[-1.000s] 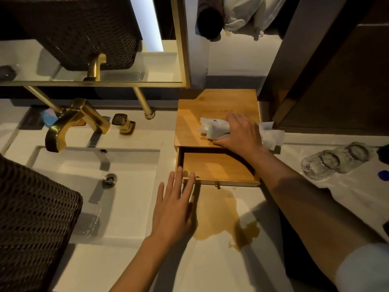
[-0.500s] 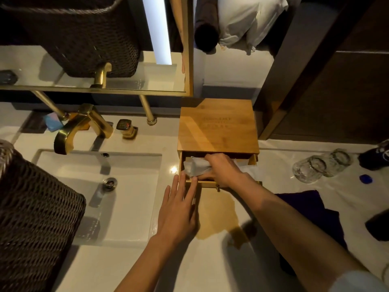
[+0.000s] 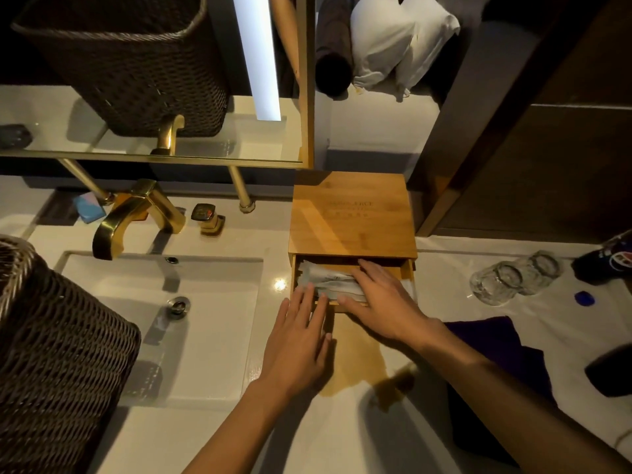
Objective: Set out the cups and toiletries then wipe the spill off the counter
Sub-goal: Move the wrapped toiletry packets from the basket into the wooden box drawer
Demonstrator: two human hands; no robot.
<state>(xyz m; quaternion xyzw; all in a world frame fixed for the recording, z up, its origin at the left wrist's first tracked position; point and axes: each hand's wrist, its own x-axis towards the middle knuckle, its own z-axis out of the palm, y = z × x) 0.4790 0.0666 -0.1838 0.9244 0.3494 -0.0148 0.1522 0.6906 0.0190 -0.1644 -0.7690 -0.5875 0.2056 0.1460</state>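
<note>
Starting at your far left, the wicker basket [image 3: 61, 354] and the sink [image 3: 160, 323] with its gold faucet [image 3: 133, 213] play no part yet; the work sits further right. Your left hand [image 3: 295, 343] lies flat and open on the counter [image 3: 212, 439], fingers spread and grasping nothing, its fingertips reaching the front edge of the drawer [image 3: 405, 268] that is pulled out of the wooden box [image 3: 352, 213]. Just beside and below that hand, the brown spill [image 3: 359, 367] is still pooled on the counter, so by the look of it the wiping has not begun. Your right hand [image 3: 383, 299] is also open, palm down, pressing on the white toiletry packets [image 3: 325, 278] lying inside the drawer; the fingers are laid over them, not closed around any one. I judge the toiletries are only now being placed, so that step is under way. Further right, the dark cloth [image 3: 496, 340] lies on the counter untouched, near the spill and ready for it. Beyond it, the two glass cups [image 3: 513, 277] lie tipped on their sides against each other, so they probably need setting upright. Most of the task looks to remain: cups, then the wipe.
</note>
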